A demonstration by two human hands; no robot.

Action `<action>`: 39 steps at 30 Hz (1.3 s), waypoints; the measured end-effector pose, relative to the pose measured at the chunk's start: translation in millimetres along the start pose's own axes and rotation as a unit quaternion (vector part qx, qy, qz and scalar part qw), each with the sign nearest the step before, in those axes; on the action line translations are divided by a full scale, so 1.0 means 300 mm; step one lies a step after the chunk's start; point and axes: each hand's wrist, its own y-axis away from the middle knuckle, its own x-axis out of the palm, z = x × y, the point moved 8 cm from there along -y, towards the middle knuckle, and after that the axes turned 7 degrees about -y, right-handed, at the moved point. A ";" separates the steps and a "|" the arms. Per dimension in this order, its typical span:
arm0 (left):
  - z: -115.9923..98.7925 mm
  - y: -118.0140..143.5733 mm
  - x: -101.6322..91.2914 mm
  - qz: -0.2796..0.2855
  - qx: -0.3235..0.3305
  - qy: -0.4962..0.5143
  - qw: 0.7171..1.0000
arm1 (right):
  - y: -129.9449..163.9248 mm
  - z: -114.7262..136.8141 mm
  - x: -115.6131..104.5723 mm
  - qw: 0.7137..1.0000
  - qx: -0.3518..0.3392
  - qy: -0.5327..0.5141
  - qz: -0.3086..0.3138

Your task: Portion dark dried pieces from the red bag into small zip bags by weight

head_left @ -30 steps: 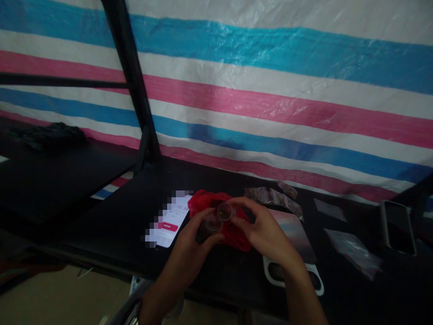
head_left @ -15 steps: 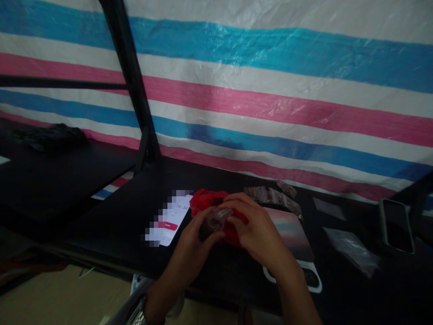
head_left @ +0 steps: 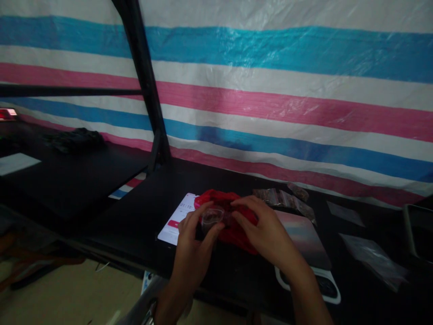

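Note:
My left hand (head_left: 194,243) grips a small clear plastic cup (head_left: 212,215) with something dark in it, thumb and fingers around its side. My right hand (head_left: 267,232) rests against the cup's right side, fingertips at its rim; whether a second cup or lid lies under them I cannot tell. Both hands hover over a crumpled red bag (head_left: 233,230) lying on the black table (head_left: 135,216). A lit phone (head_left: 177,219) lies flat just left of the bag.
A small scale with a shiny plate (head_left: 304,234) sits right of my hands. Clear sachets of brown bits (head_left: 287,198) lie behind it, and more plastic bags (head_left: 372,257) to the right. A striped tarp (head_left: 270,90) forms the back wall; a black post (head_left: 145,81) stands at left.
A second clear cup held apart in my right hand a second ago has been brought onto the left hand's cup. The camera has shifted slightly left.

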 end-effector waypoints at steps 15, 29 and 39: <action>-0.143 0.155 0.215 0.146 0.094 0.058 0.983 | 0.139 0.019 -0.149 0.992 0.053 -0.109 -0.017; -0.185 0.120 0.324 0.082 0.082 0.137 0.984 | 0.210 -0.120 -0.364 0.981 0.057 -0.093 -0.159; -0.271 0.190 0.289 0.044 0.282 -0.001 0.959 | 0.288 -0.393 -0.532 0.961 0.144 0.008 -0.237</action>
